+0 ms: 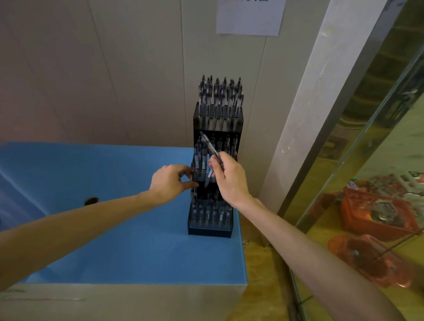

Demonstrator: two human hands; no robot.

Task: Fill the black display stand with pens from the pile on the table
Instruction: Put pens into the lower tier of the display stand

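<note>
The black display stand (210, 231) stands tiered at the right end of the blue table (126, 240), against the wall. Several pens fill its top row (218, 98) and its lower rows. My right hand (229, 178) pinches one dark pen (211, 148), tilted with its upper end pointing up and left, in front of the middle tier. My left hand (170, 181) grips the stand's left side at the middle tier, fingers curled around pens there. The pile of pens is not in view.
A small dark object (91, 200) lies on the table to the left. A paper sign (252, 9) hangs on the wall above. On the right, a glass panel (379, 150) reflects orange baskets (375, 212). The table edge drops off just right of the stand.
</note>
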